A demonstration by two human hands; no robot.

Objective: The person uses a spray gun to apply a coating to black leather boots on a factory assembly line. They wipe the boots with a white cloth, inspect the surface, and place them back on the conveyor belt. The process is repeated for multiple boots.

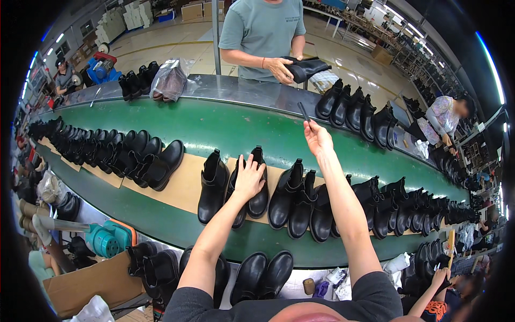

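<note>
On the green conveyor belt (214,115), black ankle boots stand in a long row on brown cardboard. My left hand (250,180) lies over a pair near the middle, fingers spread, next to the upper part of a black boot (259,193). Whether it presses on the leather I cannot tell. To its left stands another black boot (213,188). My right hand (318,138) is raised above the belt's far half, closed round a slim black stick-like tool (303,111) that points up and away. Below that forearm, further boots (287,196) stand close together.
Across the belt a person in a green shirt (263,32) handles a black boot (307,68). More boots (354,110) line the far metal ledge (236,88). Nearer me are a pair of boots (261,276), a teal machine (107,240) and a cardboard box (91,284).
</note>
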